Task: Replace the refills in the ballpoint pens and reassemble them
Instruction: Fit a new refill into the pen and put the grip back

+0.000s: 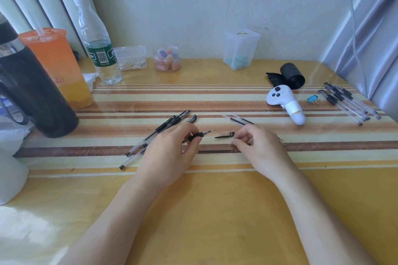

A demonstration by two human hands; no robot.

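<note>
Plainly the ballpoint pen (199, 135) is the centre of it. The left hand (172, 153) grips it with fingers curled round the black grip sleeve, and the nib pokes out toward 2 o'clock. Just past the nib at 3 o'clock, not touching it, lies the pen cap (225, 135) — its long axis nearly in line with the pen, between the two hands. The right hand (258, 148) is nearer the cap, so capping would probably fall to it. Its fingers are curled, thumb and forefinger tips meeting at the cap's 5 o'clock; whether they pinch anything I cannot tell. A dark refill (217, 151) lies along the brown stripe at the cap's 6 o'clock — its right end reaches those fingertips. Spare refills (238, 119) sit at the cap's 12 o'clock.
</note>
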